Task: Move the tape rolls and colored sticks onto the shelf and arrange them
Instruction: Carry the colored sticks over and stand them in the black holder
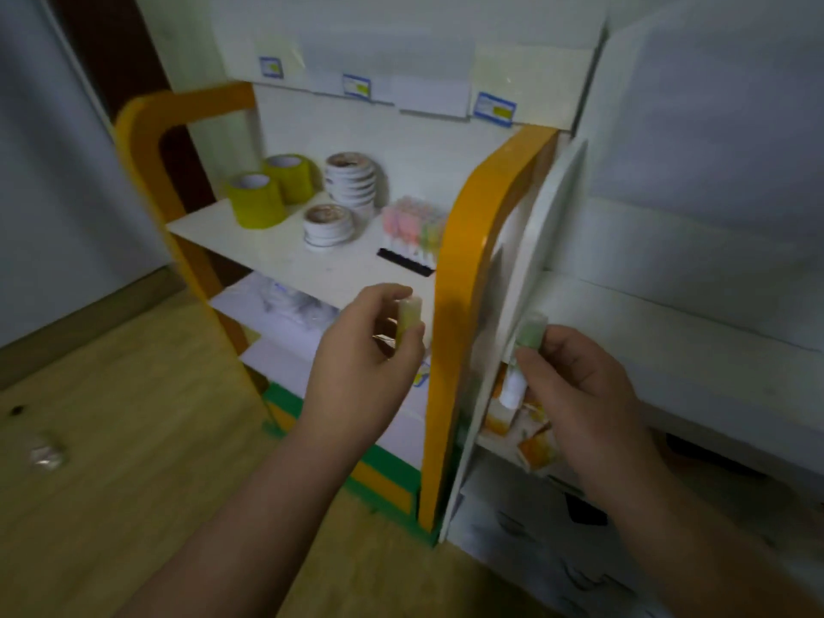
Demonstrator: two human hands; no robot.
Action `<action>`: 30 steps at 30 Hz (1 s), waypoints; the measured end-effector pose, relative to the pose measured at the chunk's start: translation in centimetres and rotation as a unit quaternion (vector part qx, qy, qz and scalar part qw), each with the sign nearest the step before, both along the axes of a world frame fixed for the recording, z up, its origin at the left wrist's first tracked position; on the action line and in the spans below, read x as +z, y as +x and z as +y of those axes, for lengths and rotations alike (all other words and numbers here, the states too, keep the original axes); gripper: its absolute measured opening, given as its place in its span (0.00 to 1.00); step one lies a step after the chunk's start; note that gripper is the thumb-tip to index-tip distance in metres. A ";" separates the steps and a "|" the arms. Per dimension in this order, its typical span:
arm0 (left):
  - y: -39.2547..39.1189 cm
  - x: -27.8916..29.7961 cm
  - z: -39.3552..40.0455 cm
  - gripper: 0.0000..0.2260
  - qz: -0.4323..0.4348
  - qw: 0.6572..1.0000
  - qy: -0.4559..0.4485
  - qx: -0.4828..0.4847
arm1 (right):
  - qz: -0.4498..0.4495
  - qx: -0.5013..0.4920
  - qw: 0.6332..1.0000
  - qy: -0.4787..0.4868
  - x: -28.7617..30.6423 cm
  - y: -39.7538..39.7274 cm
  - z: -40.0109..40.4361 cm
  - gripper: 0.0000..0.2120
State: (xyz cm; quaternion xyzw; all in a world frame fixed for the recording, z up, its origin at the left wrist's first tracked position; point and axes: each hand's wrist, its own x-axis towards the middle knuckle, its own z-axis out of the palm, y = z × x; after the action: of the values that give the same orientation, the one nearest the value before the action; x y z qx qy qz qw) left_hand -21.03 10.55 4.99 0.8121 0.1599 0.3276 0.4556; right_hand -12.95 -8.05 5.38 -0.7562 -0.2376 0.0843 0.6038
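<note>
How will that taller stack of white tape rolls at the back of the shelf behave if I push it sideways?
The tall stack of white tape rolls already looks slightly uneven, so its loose layers would probably slide apart or topple rather than move together. Single flat rolls likely stay put lying down, but could roll if they land on edge.

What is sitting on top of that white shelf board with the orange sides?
On the shelf board stand two yellow tape rolls, two stacks of white tape rolls and a cluster of colored sticks. The orange side panel hides the board's right end.
</note>
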 end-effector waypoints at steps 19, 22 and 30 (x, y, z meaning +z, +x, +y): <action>1.7 -0.8 15.6 0.13 0.016 0.998 0.001 0.057 | -0.001 0.063 0.997 0.034 -3.1 3.5 19.2 0.10; 3.7 -0.5 17.6 0.13 0.033 0.998 0.008 0.057 | 0.001 0.041 0.998 0.040 -3.7 4.8 21.7 0.09; 9.8 -0.4 22.1 0.14 0.018 0.999 0.032 0.040 | 0.017 -0.028 0.997 0.075 -4.0 8.5 25.4 0.08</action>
State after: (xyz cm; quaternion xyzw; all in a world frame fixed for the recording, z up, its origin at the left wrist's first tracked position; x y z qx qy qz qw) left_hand -11.25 32.61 4.56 0.8250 0.1897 0.3354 0.4133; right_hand -4.44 17.35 1.42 -0.7135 -0.2119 0.0625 0.6649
